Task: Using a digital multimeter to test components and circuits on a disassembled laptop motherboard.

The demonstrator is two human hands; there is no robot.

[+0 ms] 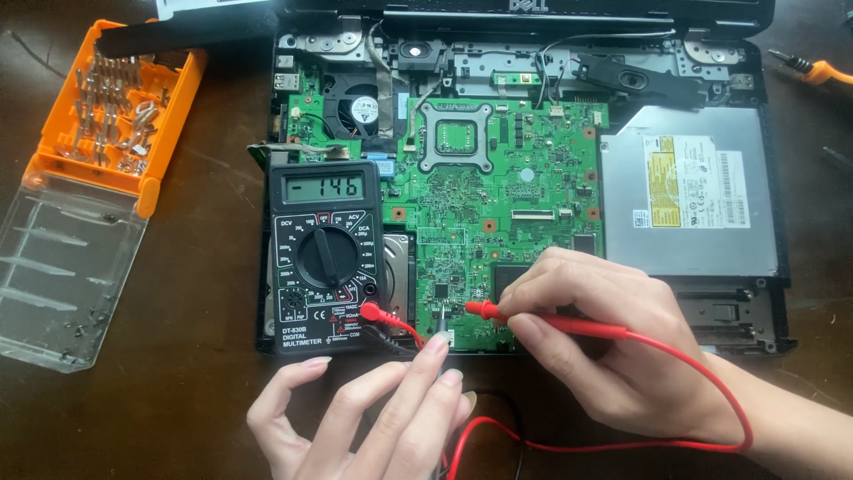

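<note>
An opened laptop base lies on the dark table with its green circuit board (480, 178) exposed. My right hand (604, 338) grips a red test probe (542, 320), its tip resting on the board's lower edge. My left hand (382, 413) pinches a thin dark probe (442, 324) between fingertips, its tip set on the board just left of the red tip. A black digital multimeter (327, 258) with a lit display and round dial lies on the laptop's left side. Red and black leads plug into its lower right corner.
An orange screwdriver-bit box (115, 107) with a clear open lid (67, 267) sits at the left. A silver optical drive (689, 191) fills the laptop's right side. A round fan (355, 107) sits top left of the board. An orange-handled tool (817, 69) lies far right. The red lead (711, 391) loops around my right wrist.
</note>
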